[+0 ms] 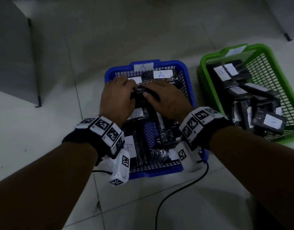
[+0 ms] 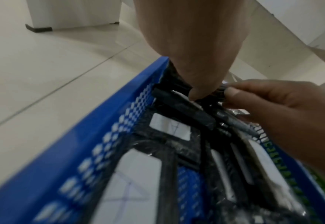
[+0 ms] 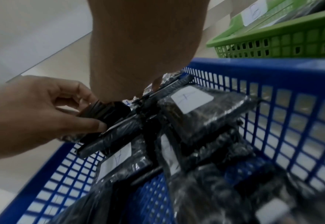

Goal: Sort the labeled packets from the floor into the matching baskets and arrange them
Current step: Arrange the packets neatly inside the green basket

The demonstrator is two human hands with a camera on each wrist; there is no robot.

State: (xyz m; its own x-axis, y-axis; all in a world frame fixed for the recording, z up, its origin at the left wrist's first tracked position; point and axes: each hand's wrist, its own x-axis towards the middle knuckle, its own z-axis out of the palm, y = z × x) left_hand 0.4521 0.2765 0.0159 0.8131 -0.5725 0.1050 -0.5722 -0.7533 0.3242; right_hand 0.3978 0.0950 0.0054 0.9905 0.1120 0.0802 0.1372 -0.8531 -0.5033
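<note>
Head view: left hand [image 1: 117, 95] and right hand [image 1: 166, 97] both seemingly clamped on black plastic-wrapped packet [image 1: 141, 95], lying crosswise between them over blue plastic basket [image 1: 187, 83].

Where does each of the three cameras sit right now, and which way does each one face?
Head: on the head, looking down at the blue basket and green basket on the floor; both forearms and hands show.
Left wrist: along the left hand into the blue basket; the right hand enters from the right.
Right wrist: along the right hand into the blue basket; the left hand enters from the left.
Shared: both hands gripping black packets in the blue basket.
</note>
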